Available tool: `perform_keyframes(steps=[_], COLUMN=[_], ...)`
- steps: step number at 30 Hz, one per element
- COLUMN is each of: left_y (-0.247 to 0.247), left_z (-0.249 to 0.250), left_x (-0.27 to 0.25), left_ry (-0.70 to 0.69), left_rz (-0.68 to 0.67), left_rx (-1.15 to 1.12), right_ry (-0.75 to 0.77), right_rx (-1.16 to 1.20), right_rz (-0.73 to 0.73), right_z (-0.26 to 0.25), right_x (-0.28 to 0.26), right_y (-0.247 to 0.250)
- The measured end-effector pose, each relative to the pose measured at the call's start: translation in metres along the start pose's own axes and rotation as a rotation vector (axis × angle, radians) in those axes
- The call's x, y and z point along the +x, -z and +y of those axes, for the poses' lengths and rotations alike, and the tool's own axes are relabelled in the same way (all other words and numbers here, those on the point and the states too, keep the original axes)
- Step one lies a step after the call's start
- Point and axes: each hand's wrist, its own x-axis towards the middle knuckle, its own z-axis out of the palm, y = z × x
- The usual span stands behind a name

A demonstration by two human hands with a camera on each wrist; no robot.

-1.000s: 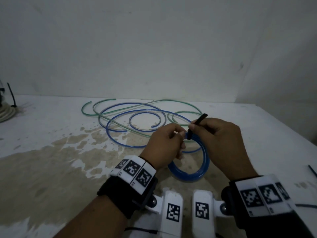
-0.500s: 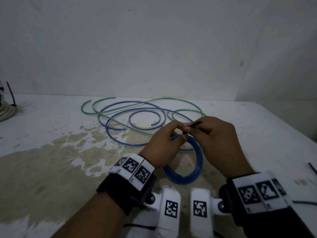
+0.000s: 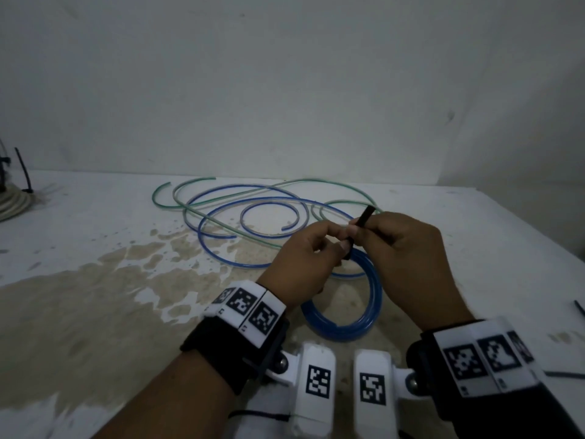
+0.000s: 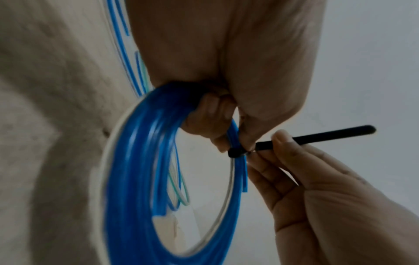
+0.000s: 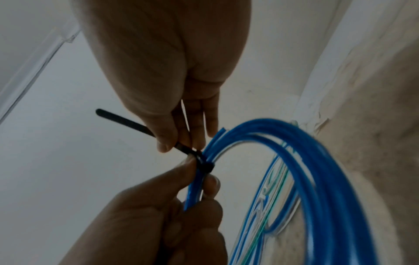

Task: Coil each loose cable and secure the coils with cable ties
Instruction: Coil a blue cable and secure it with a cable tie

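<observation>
A blue cable coil (image 3: 357, 324) hangs upright over the table, its lower arc close to the top. A black cable tie (image 3: 364, 217) is looped round the coil's upper strands. My left hand (image 3: 343, 245) pinches the strands right at the tie's head (image 4: 234, 152). My right hand (image 3: 356, 231) pinches the tie's tail (image 4: 317, 134), which sticks up and to the right. In the right wrist view the tie's loop (image 5: 204, 165) sits tight on the blue coil (image 5: 317, 161). Loose blue cable (image 3: 253, 201) and green cable (image 3: 196, 191) lie tangled behind.
A white coiled cable (image 3: 12, 204) with a black tie lies at the far left edge. Spare black ties (image 3: 579, 307) lie at the right edge. A brown stain covers the near left of the table (image 3: 95, 312). A wall stands close behind.
The tie's tail lay lower and level half a second ago; it now points up and right again. Both hands keep their hold and have barely shifted.
</observation>
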Motion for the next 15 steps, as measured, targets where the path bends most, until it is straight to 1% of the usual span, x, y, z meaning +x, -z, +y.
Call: perform_keyframes(steps=[2,3,5,7,8,11,12,13,15], left_y=[0.001,0.001,0.001,0.004,0.005,0.012,0.014,0.015,0.021], left_z=[0.001,0.002,0.003,0.004,0.005,0.010,0.012,0.013,0.015], left_x=[0.001,0.002,0.001,0.000,-0.001,-0.002,-0.002,-0.003,-0.008], left_ry=[-0.037,-0.040,0.000,0.078,0.119,0.214,0.230,0.240,0.251], left_rz=[0.016,0.013,-0.014,-0.044,-0.052,-0.070,-0.078,-0.077,-0.051], left_rx=[0.042,0.047,0.017,-0.050,-0.090,-0.212,-0.242,-0.272,-0.352], right_ry=[0.065,0.067,-0.014,-0.128,-0.169,-0.199,-0.201,-0.218,-0.273], right_rx=[-0.041,-0.039,0.022,0.084,0.091,0.038,0.060,0.105,0.218], right_rz=[0.038,0.050,0.045,-0.028,-0.097,-0.337,-0.368,-0.369,-0.314], right_z=[0.001,0.001,-0.001,-0.001,0.000,0.001,0.001,0.001,-0.001], right_x=[-0.002,-0.002,0.000,0.002,0.003,0.001,0.000,-0.001,-0.001], right_y=[0.000,0.000,0.002,0.004,0.004,0.005,0.004,0.003,0.000])
